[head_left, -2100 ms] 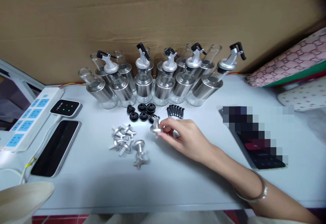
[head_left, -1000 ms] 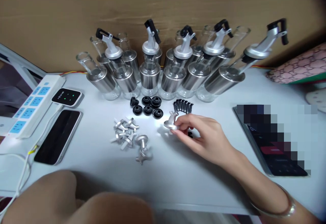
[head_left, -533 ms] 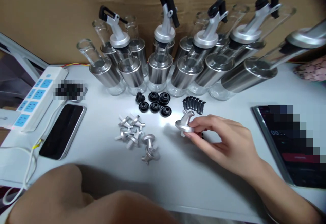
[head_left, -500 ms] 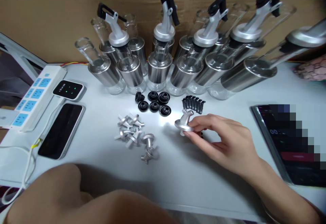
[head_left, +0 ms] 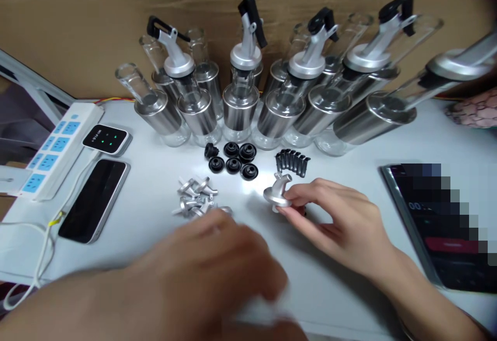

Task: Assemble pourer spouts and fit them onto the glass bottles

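Note:
Between the thumb and fingers of my right hand (head_left: pixel 337 222) is a silver pourer spout (head_left: pixel 278 192), its curved tube pointing up above a round flange. My left hand (head_left: pixel 229 263) is over the front of the table, smeared by motion, with its fingers bent down and out of sight. Whether it holds anything I cannot make out. Several more silver pourer spouts (head_left: pixel 194 200) lie in a pile just beyond my left hand, which partly covers them. Black rubber stoppers (head_left: pixel 233 165) form a cluster behind the pile. A row of small black levers (head_left: pixel 292 162) lies behind my right hand.
Steel-banded glass bottles (head_left: pixel 238 110) stand along the back, several topped with silver pourers. To the left are a power strip (head_left: pixel 58 147), a small Wi-Fi device (head_left: pixel 106 139) and a phone (head_left: pixel 93 201). A large dark-screened device (head_left: pixel 419 237) lies at the right.
My left hand has moved up and right from the table's front edge, now covering part of the spout pile. My right hand still holds the pourer spout, nearly in place.

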{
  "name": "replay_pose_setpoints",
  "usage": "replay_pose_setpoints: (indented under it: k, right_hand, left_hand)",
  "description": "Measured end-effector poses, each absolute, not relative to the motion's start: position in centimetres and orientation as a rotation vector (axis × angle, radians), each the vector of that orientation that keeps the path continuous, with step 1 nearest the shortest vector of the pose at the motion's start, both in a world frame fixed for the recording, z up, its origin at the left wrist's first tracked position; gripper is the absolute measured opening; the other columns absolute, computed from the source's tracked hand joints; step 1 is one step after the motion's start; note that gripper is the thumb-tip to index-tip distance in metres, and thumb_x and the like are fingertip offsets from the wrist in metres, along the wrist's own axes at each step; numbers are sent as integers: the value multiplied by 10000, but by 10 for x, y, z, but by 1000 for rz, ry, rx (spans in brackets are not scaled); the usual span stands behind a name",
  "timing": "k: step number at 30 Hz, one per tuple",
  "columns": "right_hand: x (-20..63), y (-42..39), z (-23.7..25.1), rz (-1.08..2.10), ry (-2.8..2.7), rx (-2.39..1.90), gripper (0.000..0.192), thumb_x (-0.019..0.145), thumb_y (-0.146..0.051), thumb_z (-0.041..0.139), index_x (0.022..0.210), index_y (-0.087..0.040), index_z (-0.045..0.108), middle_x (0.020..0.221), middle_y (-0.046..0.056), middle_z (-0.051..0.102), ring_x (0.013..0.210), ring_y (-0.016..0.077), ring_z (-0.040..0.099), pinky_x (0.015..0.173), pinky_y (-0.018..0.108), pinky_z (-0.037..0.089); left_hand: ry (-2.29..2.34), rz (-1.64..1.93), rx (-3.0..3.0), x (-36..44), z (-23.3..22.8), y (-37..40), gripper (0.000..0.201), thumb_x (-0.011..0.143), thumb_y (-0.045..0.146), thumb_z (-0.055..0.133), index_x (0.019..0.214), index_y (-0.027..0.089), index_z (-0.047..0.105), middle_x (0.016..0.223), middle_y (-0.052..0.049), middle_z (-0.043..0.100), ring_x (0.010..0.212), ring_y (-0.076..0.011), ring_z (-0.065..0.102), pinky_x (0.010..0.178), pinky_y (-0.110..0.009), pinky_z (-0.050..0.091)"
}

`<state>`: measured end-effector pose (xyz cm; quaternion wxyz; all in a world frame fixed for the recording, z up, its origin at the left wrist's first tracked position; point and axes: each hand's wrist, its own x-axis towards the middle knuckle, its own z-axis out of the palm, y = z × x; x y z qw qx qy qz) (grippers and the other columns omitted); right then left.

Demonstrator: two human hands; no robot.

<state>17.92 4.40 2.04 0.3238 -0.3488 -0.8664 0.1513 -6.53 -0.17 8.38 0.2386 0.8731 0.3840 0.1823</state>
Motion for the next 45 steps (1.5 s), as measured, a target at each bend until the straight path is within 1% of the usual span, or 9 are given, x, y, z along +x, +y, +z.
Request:
replay_pose_setpoints:
  k: [5,14,22,25,28,31,35,39,45]
  right_hand:
    - [180,43,21,398,-2285,-902,27,920,-193,556,896,-196,543,642,-15,644,528,125,585,544,266,444]
    - [178,44,21,382,-2297,-885,51,928,-202,550,883,-179,559,622,-17,646,516,123,593,548,264,434]
    - [181,44,22,340,-2257,-906,28,909,-202,565,882,-194,569,638,-12,669,518,129,594,553,264,442]
    - [181,44,22,334,-2267,-905,33,914,-202,559,881,-196,561,641,-14,674,514,125,596,550,262,441]
    - [180,44,22,334,-2301,-891,47,918,-196,553,871,-191,551,622,-18,660,508,123,592,538,261,433]
    - [180,44,22,331,-2308,-879,42,915,-193,560,875,-190,545,615,-21,648,507,123,585,533,263,426]
    - [179,44,23,393,-2292,-845,62,894,-164,558,862,-205,525,601,-27,629,503,120,573,525,255,428]
    - [181,46,22,437,-2244,-873,124,849,-114,551,799,-212,495,581,-27,610,497,120,557,507,248,418]
    - [185,48,22,432,-2275,-834,145,842,-94,539,768,-212,500,534,-45,555,479,110,503,511,238,394]
  left_hand:
    - [1198,304,2666,-76,45,2,478,833,585,570,1115,200,591,1219,-156,535,1252,-403,428,1037,-670,308]
    - [1235,320,2676,-75,6,12,293,915,430,511,1009,172,614,1105,-134,503,1130,-320,454,958,-520,420]
    - [1140,574,2733,-61,8,19,433,883,577,517,1054,188,604,1186,-131,562,1185,-319,474,1085,-581,264]
    - [751,970,2652,-53,7,7,313,931,347,524,657,196,546,876,-49,667,906,-212,595,818,-388,454]
    - [670,979,2305,-36,5,-6,437,843,51,448,469,185,264,451,40,409,470,-106,395,516,-292,333]
    - [699,812,1839,-21,3,-13,483,795,94,437,503,182,62,427,60,186,399,-76,167,420,-279,166]
    - [650,587,1379,-17,0,-12,480,833,160,474,387,164,298,442,35,389,357,-30,291,363,-196,197]
    - [514,577,1037,-16,-8,-7,314,896,392,546,763,127,648,718,-30,593,451,-48,506,410,-164,389]
    - [506,565,772,-3,-18,-5,524,847,625,556,1136,192,501,860,-5,560,443,-33,553,356,-119,371]
